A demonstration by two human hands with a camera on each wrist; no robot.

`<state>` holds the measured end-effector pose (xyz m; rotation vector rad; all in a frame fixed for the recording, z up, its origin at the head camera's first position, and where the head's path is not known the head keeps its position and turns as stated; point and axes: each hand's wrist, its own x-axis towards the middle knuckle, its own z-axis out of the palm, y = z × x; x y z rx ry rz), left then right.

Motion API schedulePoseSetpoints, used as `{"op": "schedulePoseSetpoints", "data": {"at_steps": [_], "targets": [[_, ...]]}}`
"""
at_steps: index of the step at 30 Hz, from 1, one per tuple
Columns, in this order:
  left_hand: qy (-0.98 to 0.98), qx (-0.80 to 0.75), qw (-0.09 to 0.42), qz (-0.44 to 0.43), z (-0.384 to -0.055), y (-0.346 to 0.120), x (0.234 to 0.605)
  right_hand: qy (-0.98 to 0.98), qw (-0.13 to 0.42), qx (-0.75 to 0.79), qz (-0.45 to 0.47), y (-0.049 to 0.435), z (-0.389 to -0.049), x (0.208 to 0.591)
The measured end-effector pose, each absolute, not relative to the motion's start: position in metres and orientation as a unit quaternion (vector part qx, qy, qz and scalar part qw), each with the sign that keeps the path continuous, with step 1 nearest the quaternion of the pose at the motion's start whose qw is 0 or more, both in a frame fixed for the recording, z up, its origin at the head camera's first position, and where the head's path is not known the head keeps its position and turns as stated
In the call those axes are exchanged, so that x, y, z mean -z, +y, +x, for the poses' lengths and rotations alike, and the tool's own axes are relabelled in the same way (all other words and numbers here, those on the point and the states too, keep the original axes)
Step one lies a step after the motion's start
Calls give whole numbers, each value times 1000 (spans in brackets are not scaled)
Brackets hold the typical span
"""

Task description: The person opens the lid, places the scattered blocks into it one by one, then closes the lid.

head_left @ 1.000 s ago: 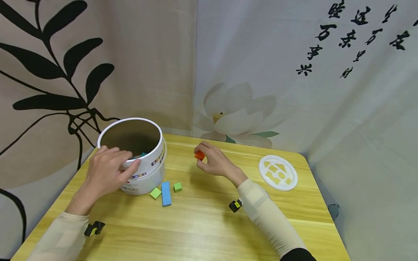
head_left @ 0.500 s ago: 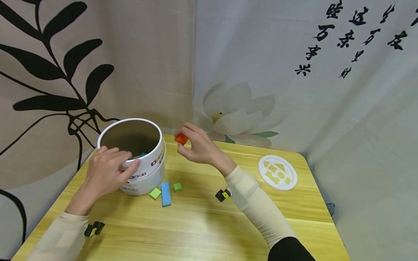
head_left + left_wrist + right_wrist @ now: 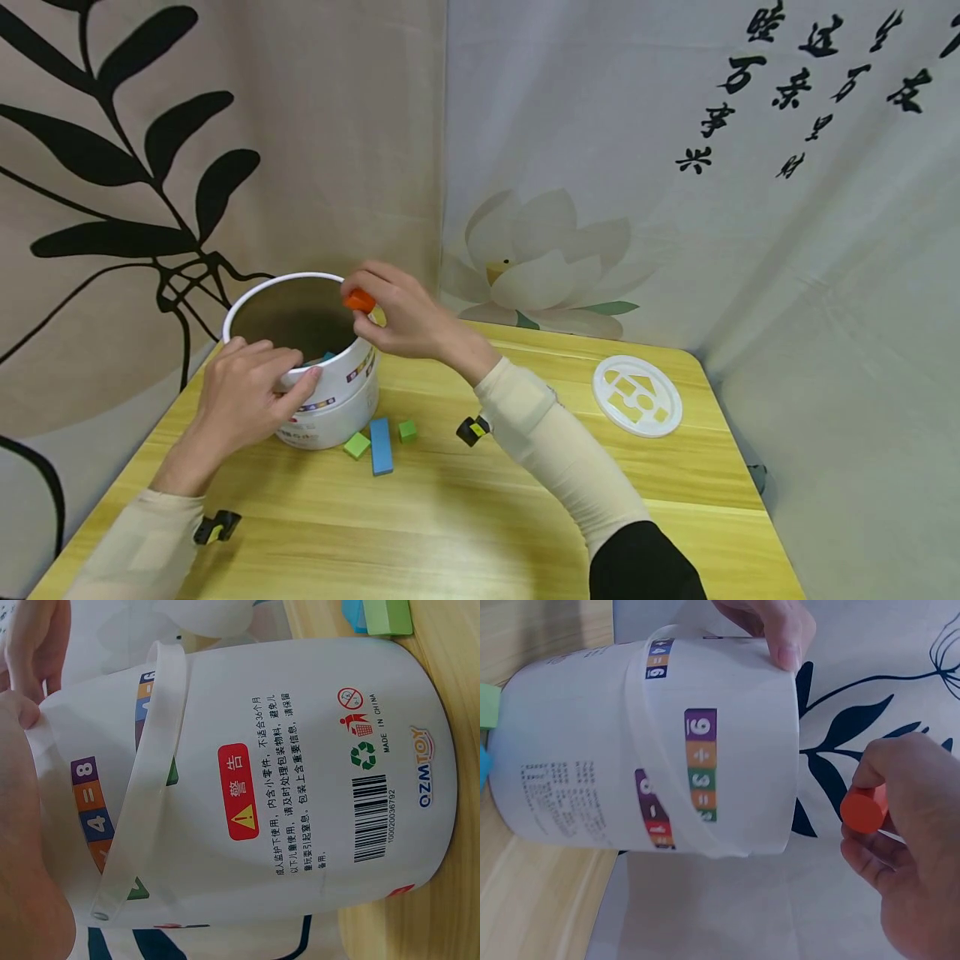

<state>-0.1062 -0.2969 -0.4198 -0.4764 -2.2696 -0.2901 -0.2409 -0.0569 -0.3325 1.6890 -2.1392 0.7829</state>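
A white toy bucket [image 3: 330, 421] stands on the table's left side, and my left hand [image 3: 251, 387] grips its near rim with the thumb outside. My right hand [image 3: 408, 321] pinches an orange cylinder block [image 3: 864, 810] between thumb and fingers. In the head view, that block overlaps the bucket's right rim; the right wrist view shows it just beyond the mouth. A few bluish pieces show inside the bucket, the rest hidden by its wall and my left hand. Printed sums and a hanging handle [image 3: 142, 795] run across the bucket's outside.
In front of the bucket lie a long blue block [image 3: 381, 446] and two green cubes, one left [image 3: 357, 445] and one right [image 3: 407, 431] of it. A round white lid [image 3: 667, 392] with shaped holes lies at the table's right. Printed curtains rise behind the table.
My right hand has moved left and upward with the orange cylinder block, from above the table to the bucket's rim. My left hand and the bucket have stayed in place.
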Motion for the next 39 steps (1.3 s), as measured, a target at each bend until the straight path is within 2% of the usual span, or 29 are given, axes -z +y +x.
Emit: {"op": "schedulePoseSetpoints", "data": {"at_steps": [13, 25, 39], "targets": [[-889, 110, 401, -191, -106, -297, 420, -776, 63, -218, 588, -96, -236, 321], [-888, 115, 403, -190, -106, -296, 421, -793, 24, -191, 578, -112, -233, 323], [-887, 106, 407, -192, -107, -296, 423, -804, 35, -148, 575, -105, -233, 332]]}}
